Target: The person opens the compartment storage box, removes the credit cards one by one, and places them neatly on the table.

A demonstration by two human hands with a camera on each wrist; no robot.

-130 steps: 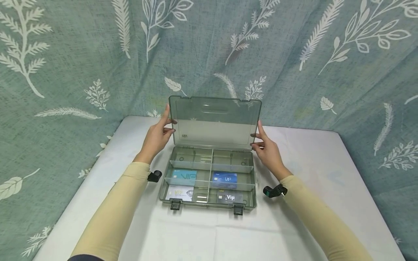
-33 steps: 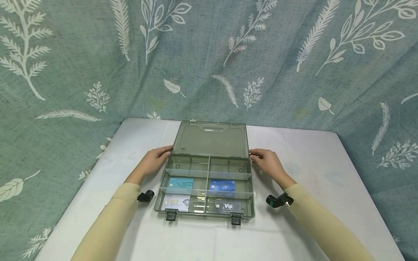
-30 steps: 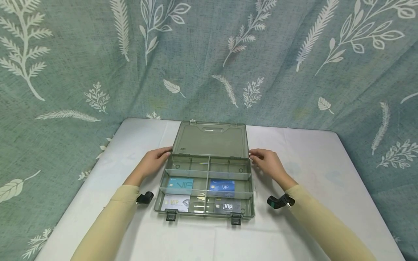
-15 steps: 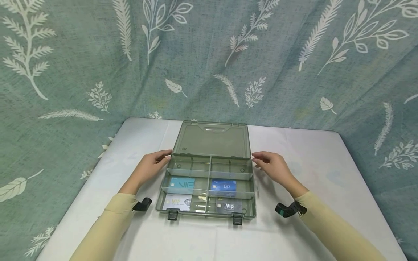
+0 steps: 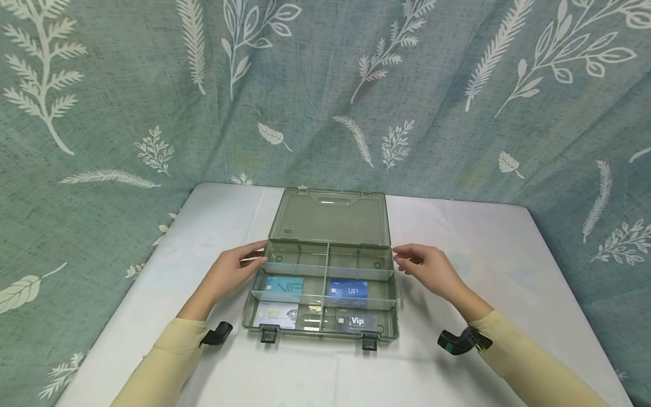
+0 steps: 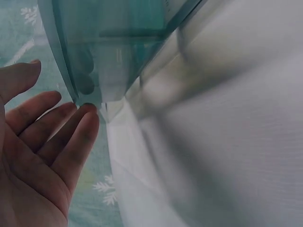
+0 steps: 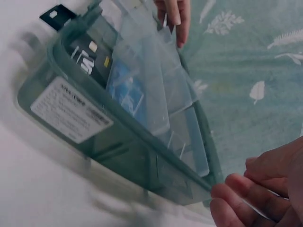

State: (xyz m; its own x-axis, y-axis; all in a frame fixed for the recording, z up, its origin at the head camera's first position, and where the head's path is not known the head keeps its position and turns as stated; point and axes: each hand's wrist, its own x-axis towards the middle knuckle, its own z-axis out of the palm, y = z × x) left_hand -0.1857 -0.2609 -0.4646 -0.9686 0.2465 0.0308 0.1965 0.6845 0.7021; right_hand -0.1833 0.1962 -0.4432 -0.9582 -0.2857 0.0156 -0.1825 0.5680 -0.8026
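A green see-through plastic box [image 5: 320, 336] lies on the table, its lid [image 5: 330, 220] folded back flat behind it. Dividers split it into several compartments. A teal VIP card [image 5: 283, 288] and a blue VIP card [image 5: 348, 291] lie in the middle row; a white VIP card [image 5: 277, 315] and a dark grey Vip card [image 5: 356, 321] lie in the front row. At the rear left corner, my left hand [image 5: 229, 274] has its fingertips against the side wall. My right hand [image 5: 432, 271], fingers loosely bent, is beside the rear right corner; whether it touches I cannot tell.
Two dark latches [image 5: 268, 334] hang from the box's front edge. A white label [image 7: 71, 109] is on its right wall. White cloth covers the table [image 5: 488, 282]. A green leaf-patterned curtain [image 5: 315, 102] stands behind and at both sides.
The lid, earlier raised between both hands, now lies folded back. Both hands have let go of it and moved nearer along the box's sides. The cards stay in their compartments.
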